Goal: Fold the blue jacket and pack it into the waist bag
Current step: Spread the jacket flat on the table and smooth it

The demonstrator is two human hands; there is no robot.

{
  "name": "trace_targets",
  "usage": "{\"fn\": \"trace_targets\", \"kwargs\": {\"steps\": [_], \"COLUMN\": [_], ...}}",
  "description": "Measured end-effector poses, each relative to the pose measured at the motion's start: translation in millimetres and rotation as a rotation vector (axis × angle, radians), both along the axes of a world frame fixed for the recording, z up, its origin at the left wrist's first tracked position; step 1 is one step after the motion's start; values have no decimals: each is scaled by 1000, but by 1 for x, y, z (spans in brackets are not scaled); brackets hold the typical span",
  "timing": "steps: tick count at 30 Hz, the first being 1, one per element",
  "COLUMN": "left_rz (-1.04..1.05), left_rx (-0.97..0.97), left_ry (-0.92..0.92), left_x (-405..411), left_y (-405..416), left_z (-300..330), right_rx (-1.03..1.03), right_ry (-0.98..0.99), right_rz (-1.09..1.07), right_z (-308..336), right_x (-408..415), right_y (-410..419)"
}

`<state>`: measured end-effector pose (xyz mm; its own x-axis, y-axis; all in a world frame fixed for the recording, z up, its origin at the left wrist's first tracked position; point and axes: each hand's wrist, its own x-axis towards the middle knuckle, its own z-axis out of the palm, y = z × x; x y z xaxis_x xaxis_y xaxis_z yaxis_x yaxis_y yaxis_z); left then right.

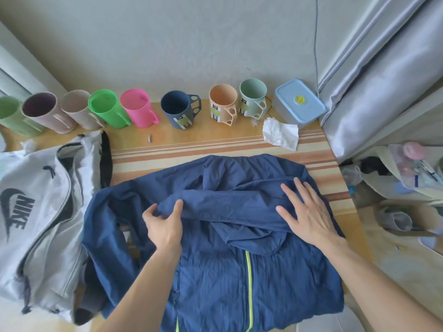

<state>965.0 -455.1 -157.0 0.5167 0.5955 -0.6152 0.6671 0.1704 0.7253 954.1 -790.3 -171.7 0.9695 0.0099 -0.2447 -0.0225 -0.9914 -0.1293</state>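
The blue jacket (215, 271) lies spread over the near half of the striped table (191, 144), its yellow-green zipper running toward me. A sleeve is folded across its upper part. My left hand (163, 224) pinches the end of that folded sleeve between thumb and fingers. My right hand (304, 209) rests flat on the jacket's right shoulder area, fingers spread, holding nothing. The grey Nike waist bag (36, 212) lies at the left with its zipper open, its black strap beside the jacket's left edge.
A row of several coloured cups (134, 109) lines the table's far edge, with a blue-lidded box (299, 101) at the far right and a crumpled tissue (280, 133) in front of it. A small metal piece (149, 138) lies mid-table. Curtain and clutter stand right.
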Motion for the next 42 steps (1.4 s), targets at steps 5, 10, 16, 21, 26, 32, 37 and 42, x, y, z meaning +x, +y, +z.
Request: {"fn": "trace_targets", "kwargs": {"steps": [5,10,16,21,26,32,37,42], "left_rz": [-3,118,-273,-1347,-1417,-723,-466,-209], "left_rx": [-145,-158,527,1023,1031,1114,719,381], "left_ry": [-177,-190,-290,-307,-17,-13,320,160], "left_x": [6,-5,-10,-6,-11,-63,-89,-72], "left_y": [17,41,20,-18,-3,63,121,148], "left_z": [1,0,11,-38,-51,37,46,63], "right_rx": [-22,98,164,123,-17,266,618,818], "right_ry": [210,27,-347,-135,130,-43,167,537], "right_rz": [-256,-305,-308,166,221,118,88,-26], "right_z": [-19,-10,11,-21,-51,-6,24,25], "right_x": [14,32,49,26,28,-2,-51,-71], "right_y": [-11,-22,-10,58,53,107,222,314]}}
